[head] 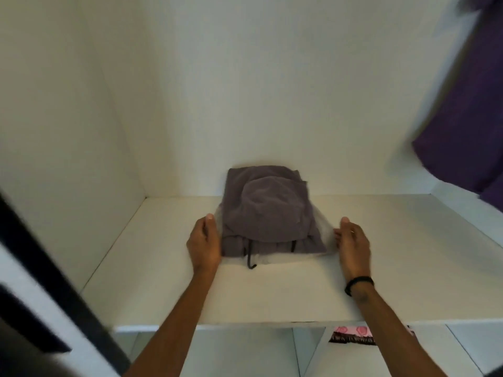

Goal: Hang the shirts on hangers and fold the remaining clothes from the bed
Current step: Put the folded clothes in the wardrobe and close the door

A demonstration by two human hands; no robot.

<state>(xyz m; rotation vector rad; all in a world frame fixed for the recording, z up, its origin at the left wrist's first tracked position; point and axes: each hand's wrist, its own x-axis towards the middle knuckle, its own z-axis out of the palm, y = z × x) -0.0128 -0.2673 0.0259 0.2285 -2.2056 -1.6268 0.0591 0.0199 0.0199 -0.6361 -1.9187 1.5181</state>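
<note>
While flanking the folded hoodie (268, 213), both hands' fingers (211, 227) straight, relaxed.

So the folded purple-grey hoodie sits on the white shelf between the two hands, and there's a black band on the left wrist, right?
Not quite. The head view shows the black band on the right wrist, not the left. The rest holds: the folded purple-grey hoodie sits on the white shelf, between the left hand and the right hand.

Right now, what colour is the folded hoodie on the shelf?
Greyish purple, with a dark drawstring; the head view shows the folded hoodie best.
</note>
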